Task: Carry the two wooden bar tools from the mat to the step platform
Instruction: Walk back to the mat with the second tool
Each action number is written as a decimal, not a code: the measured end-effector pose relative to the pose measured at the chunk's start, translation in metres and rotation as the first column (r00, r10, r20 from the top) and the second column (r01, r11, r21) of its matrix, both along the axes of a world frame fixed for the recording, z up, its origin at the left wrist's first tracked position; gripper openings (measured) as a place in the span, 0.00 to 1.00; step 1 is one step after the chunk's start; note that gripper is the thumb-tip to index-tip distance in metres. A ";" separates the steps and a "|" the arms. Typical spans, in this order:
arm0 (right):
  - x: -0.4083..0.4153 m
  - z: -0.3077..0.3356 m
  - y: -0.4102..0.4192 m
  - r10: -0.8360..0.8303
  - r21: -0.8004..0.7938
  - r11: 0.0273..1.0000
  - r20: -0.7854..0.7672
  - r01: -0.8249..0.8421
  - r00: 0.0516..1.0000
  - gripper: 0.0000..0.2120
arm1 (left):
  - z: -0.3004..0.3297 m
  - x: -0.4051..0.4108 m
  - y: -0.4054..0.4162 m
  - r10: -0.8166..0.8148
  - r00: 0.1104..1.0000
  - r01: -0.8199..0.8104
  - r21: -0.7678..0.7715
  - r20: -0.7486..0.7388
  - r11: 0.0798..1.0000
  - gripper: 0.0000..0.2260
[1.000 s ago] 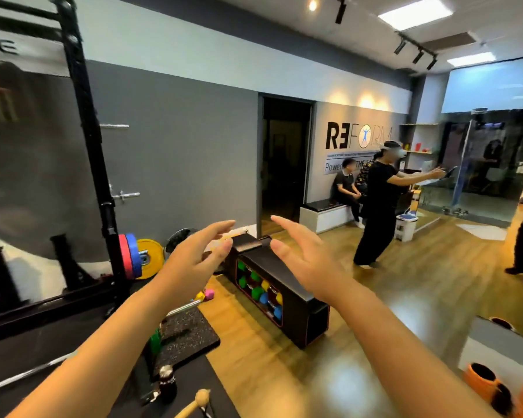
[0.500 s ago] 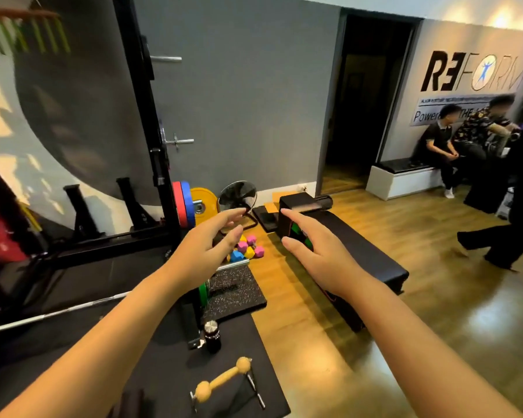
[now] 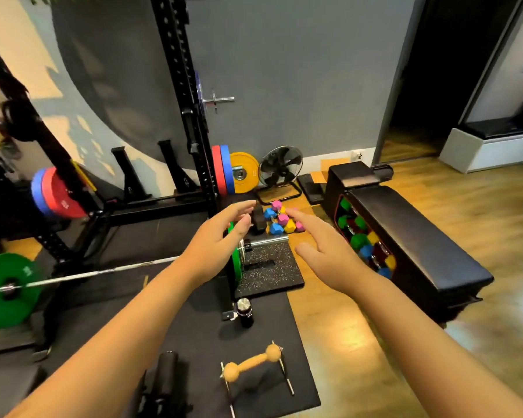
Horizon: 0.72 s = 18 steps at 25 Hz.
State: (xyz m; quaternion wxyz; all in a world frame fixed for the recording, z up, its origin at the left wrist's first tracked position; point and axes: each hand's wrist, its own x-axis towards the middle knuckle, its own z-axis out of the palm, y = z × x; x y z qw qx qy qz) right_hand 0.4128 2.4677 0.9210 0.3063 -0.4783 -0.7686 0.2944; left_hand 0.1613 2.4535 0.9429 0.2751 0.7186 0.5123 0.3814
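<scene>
A wooden bar tool [image 3: 252, 362], with a ball at each end and thin metal legs, lies on the black mat [image 3: 296, 387] near the bottom of the view. Only one such tool can be made out. Just beyond it on the mat stands a dark bottle [image 3: 244, 312] with a metal cap. A black roller [image 3: 166, 366] lies to the tool's left. Both hands are held out above, well apart from the tool. The left hand [image 3: 216, 242] and the right hand [image 3: 320, 251] have their fingers spread wide, holding nothing. Further off sit a speckled pad [image 3: 269, 267], a pile of small coloured dumbbells [image 3: 280, 220], a floor fan [image 3: 281, 170] and a padded bench [image 3: 417, 236].
</scene>
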 end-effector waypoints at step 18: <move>-0.061 -0.333 0.162 0.090 -0.410 0.907 -0.031 -0.095 0.995 0.41 | -0.342 -0.059 0.093 0.249 0.968 -0.241 -0.261 0.000 0.935 0.30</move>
